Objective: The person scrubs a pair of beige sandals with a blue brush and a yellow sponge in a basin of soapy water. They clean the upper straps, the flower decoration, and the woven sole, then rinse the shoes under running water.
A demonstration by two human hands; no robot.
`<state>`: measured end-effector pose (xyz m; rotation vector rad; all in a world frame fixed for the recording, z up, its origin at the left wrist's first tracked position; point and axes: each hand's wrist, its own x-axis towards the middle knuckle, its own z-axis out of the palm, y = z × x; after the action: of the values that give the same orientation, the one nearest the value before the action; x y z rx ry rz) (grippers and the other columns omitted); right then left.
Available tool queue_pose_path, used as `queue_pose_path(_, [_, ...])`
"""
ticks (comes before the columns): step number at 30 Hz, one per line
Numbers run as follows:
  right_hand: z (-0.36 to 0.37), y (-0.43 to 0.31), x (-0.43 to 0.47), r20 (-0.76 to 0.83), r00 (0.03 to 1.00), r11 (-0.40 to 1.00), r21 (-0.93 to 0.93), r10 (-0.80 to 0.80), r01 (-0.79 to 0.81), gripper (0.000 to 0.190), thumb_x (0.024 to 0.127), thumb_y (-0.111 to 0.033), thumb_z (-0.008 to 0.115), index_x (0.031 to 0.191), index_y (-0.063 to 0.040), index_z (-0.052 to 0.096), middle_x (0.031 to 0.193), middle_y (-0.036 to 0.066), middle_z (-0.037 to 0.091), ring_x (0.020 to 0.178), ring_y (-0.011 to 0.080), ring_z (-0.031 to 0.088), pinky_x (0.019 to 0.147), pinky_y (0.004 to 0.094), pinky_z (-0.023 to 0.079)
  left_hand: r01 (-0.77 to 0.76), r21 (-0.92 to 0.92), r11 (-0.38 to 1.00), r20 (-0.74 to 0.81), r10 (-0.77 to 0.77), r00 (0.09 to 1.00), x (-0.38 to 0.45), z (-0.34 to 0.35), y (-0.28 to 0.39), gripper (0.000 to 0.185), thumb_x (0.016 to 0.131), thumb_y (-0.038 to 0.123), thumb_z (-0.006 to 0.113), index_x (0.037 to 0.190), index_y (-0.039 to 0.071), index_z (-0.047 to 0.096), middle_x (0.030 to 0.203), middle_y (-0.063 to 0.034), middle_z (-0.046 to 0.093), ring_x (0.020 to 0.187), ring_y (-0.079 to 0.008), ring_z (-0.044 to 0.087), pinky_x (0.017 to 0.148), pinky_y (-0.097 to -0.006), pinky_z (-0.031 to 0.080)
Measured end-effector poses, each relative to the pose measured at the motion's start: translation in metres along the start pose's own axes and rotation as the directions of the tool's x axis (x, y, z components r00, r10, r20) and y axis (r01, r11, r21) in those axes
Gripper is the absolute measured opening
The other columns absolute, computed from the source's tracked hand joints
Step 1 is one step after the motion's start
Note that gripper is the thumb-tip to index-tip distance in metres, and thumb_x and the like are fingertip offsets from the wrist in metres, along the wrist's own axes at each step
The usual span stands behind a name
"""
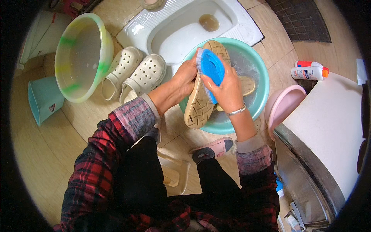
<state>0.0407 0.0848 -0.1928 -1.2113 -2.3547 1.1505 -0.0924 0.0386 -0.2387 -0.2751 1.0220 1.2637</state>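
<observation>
My left hand (185, 75) grips a beige shoe (200, 111) by its side, with the patterned sole facing up. The shoe is tilted over a turquoise basin (262, 84) of cloudy, sudsy water (250, 62). In my right hand (229, 87) is a blue scrub brush (213, 68), its pale bristles lying along the sole's edge. Another beige shoe (247, 86) lies in the basin, partly hidden behind my right hand and the held shoe.
A squat toilet (162, 34) adjoins the basin's far side. To the left stand cream clogs (147, 71), a green-and-yellow tub (108, 55) and a turquoise bin (47, 98). On the right are a pink basin (274, 116), plastic bottles (308, 73) and a white-topped appliance (324, 116).
</observation>
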Motion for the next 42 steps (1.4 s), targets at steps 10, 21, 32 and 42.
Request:
queue_pose_path(10, [0.005, 0.022, 0.031, -0.034, 0.992, 0.991, 0.059, 0.12, -0.118, 0.066, 0.079, -0.032, 0.074, 0.129, 0.002, 0.048, 0.115, 0.027, 0.059, 0.105, 0.0436, 0.057, 0.09, 0.0463, 0.047, 0.095, -0.002, 0.995, 0.073, -0.095, 0.993, 0.0, -0.006, -0.005, 0.053, 0.1, 0.049, 0.04, 0.126, 0.003, 0.05, 0.114, -0.0131, 0.06, 0.098, -0.0234, 0.061, 0.085, -0.0411, 0.055])
queue_pose_path(21, [0.012, 0.068, 0.052, 0.021, 0.947, 0.945, -0.07, 0.32, -0.318, 0.066, 0.079, -0.045, 0.071, 0.113, 0.01, 0.053, 0.102, 0.032, 0.063, 0.097, 0.0442, 0.063, 0.086, 0.046, 0.05, 0.153, 0.092, 0.984, 0.094, -0.162, 0.982, -0.024, -0.018, -0.022, 0.053, 0.098, 0.048, 0.046, 0.128, 0.005, 0.053, 0.116, -0.0103, 0.062, 0.1, -0.0191, 0.061, 0.085, -0.036, 0.053])
queue_pose_path(32, [0.049, 0.11, 0.05, 0.005, 0.88, 0.829, -0.338, 0.475, -0.445, 0.066, 0.078, -0.029, 0.075, 0.125, 0.007, 0.047, 0.114, 0.03, 0.058, 0.11, 0.0449, 0.055, 0.093, 0.0468, 0.047, 0.3, -0.256, 0.919, 0.199, -0.254, 0.947, -0.028, -0.055, -0.015, 0.061, 0.095, 0.049, 0.05, 0.132, 0.0, 0.049, 0.124, -0.0166, 0.058, 0.105, -0.0237, 0.061, 0.087, -0.0392, 0.054])
queue_pose_path(42, [-0.028, 0.029, -0.015, 0.05, 0.978, 0.934, 0.288, 0.204, -0.21, 0.065, 0.077, -0.025, 0.077, 0.13, 0.002, 0.049, 0.109, 0.021, 0.065, 0.097, 0.0331, 0.065, 0.089, 0.0392, 0.05, 0.319, -0.312, 0.895, 0.24, -0.25, 0.938, -0.01, -0.043, -0.009, 0.06, 0.097, 0.05, 0.044, 0.133, 0.002, 0.048, 0.125, -0.0161, 0.058, 0.106, -0.0268, 0.061, 0.088, -0.0423, 0.054])
